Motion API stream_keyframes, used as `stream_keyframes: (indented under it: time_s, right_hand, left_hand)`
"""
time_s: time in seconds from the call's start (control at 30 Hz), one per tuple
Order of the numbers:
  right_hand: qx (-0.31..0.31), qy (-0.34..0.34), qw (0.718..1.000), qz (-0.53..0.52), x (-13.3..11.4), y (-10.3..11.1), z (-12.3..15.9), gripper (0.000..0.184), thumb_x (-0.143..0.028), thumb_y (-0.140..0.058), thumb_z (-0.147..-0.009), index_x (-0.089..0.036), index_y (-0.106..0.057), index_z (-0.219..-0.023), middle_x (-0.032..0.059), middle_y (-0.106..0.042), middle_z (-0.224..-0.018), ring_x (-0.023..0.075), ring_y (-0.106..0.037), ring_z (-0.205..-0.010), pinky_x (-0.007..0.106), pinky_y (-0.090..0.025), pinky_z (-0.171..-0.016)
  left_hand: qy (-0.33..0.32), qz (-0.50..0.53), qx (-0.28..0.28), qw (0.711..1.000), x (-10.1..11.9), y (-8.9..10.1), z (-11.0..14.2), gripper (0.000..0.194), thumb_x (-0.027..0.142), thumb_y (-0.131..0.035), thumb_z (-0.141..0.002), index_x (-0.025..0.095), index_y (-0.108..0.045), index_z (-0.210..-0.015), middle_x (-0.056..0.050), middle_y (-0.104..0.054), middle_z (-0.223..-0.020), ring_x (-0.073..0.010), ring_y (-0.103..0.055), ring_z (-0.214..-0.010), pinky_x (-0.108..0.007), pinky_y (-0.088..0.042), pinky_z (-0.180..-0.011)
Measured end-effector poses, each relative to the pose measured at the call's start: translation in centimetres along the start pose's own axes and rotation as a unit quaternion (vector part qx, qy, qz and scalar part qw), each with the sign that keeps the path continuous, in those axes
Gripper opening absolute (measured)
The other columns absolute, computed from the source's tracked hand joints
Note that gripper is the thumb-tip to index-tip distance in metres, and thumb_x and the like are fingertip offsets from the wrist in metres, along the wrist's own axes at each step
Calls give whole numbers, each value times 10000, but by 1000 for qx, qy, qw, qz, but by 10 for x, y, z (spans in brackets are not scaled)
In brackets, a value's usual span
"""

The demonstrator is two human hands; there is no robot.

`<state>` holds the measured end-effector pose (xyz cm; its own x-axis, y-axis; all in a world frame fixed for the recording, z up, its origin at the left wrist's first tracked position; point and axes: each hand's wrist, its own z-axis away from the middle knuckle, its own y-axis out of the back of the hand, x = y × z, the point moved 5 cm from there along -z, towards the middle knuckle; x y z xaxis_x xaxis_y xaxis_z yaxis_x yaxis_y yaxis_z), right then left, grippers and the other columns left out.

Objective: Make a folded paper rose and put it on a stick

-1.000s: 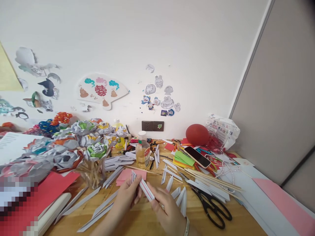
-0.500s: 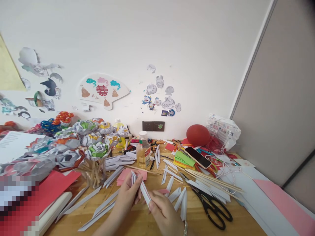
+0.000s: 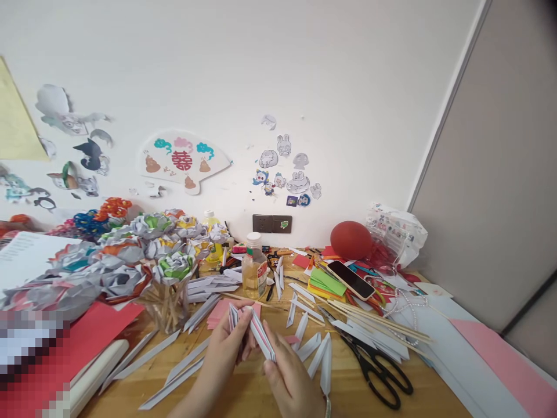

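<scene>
Low in the middle of the head view, both hands hold a folded paper piece (image 3: 262,341), white with pink showing along its layered edges. My left hand (image 3: 230,348) pinches its left, upper part, thumb on top. Around the right, lower end my right hand (image 3: 285,368) is closed, its thumb below the paper's tip. Just behind the fingers lies a stack of pink paper (image 3: 220,312). Folded white paper strips (image 3: 324,354) rest beside my right hand, and more long strips (image 3: 174,383) lie left of my left forearm.
Black-handled scissors (image 3: 378,366) and thin wooden sticks (image 3: 378,319) lie at the right. A bottle of yellowish liquid (image 3: 253,273) stands behind the hands. Crumpled paper flowers (image 3: 126,261) crowd the left. A phone (image 3: 350,278) and a red balloon (image 3: 350,240) are farther back right.
The right hand's fingers have moved up along the folded paper, and its thumb has come off the paper's face. More of the layered pink-and-white edge now shows. The left hand keeps its pinch.
</scene>
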<state>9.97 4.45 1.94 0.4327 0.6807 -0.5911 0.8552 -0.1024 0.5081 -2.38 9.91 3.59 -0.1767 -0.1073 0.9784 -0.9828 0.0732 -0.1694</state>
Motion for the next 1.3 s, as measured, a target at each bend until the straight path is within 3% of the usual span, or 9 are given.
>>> stream_keyframes:
  time_s: [0.23, 0.33, 0.5, 0.67, 0.73, 0.93, 1.03, 1.13, 1.3]
  right_hand:
    - [24, 34, 999, 18, -6, 4, 0, 580, -151, -443, -900, -263, -254, -1437, 45, -503, -1349, 217, -479, -1228, 319, -431, -980]
    - [36, 27, 999, 30, -4, 5, 1, 575, -141, -436, -901, -284, -266, -1432, 34, -510, -1343, 217, -515, -1195, 317, -452, -957]
    - [31, 17, 999, 33, 0, 3, 3, 544, -168, -439, -900, -260, -308, -1420, 49, -533, -1320, 234, -527, -1181, 338, -450, -961]
    - [27, 12, 999, 18, 4, 0, 5, 502, -189, -430, -904, -230, -362, -1399, 68, -533, -1320, 231, -510, -1199, 335, -435, -977]
    - [27, 7, 1000, 13, 5, 1, 5, 495, -186, -434, -896, -216, -384, -1388, 73, -536, -1316, 230, -507, -1202, 334, -428, -985]
    - [29, -22, 999, -15, 2, 2, 3, 431, -170, -436, -872, -189, -510, -1296, 90, -601, -1235, 221, -554, -1148, 326, -439, -976]
    - [59, -41, 997, -38, -3, 6, -1, 434, -175, -432, -881, -214, -499, -1308, 78, -607, -1224, 212, -554, -1140, 316, -433, -978]
    - [84, -72, 992, -66, -6, 13, -7, 461, -182, -431, -894, -234, -441, -1352, 67, -655, -1121, 191, -615, -1019, 278, -492, -881]
    - [53, -80, 990, -100, -10, 17, -18, 299, -204, -526, -852, -234, -669, -1112, 48, -691, -844, 177, -638, -772, 249, -518, -693]
  left_hand:
    - [16, -3, -10, 1000, 0, -2, 0, 576, 593, -620, -684, 141, -507, -1022, 114, -426, -324, -64, -311, -301, -157, -217, -326]
    - [7, -8, 13, 1000, 0, 0, 1, 595, 575, -638, -682, 157, -483, -1077, 121, -438, -357, -62, -310, -310, -153, -216, -329]
    - [8, -25, 42, 999, 4, 0, 4, 475, 561, -645, -683, 161, -542, -919, 113, -417, -353, -59, -299, -322, -162, -208, -335]
    - [38, 17, 17, 999, 6, -6, 6, 699, 561, -669, -655, 136, -481, -1177, 138, -363, -346, -67, -280, -347, -178, -252, -375]
    - [40, 32, 8, 999, 5, -7, 6, 714, 561, -677, -649, 140, -472, -1188, 141, -364, -353, -64, -276, -349, -182, -267, -383]
    - [28, 23, 15, 999, 3, -5, 5, 482, 597, -701, -596, 191, -498, -759, 126, -397, -354, -56, -317, -336, -169, -271, -364]
    - [12, -2, 5, 1000, 7, -3, 4, 456, 587, -687, -618, 203, -476, -744, 116, -437, -362, -60, -335, -322, -163, -249, -350]
    - [-3, -33, 11, 999, 12, 2, 3, 428, 560, -683, -635, 209, -473, -762, 103, -481, -383, -60, -341, -318, -156, -222, -340]
    - [-14, -88, 14, 996, 11, 4, 2, 391, 521, -699, -623, 211, -474, -703, 101, -461, -400, -66, -356, -331, -162, -237, -332]
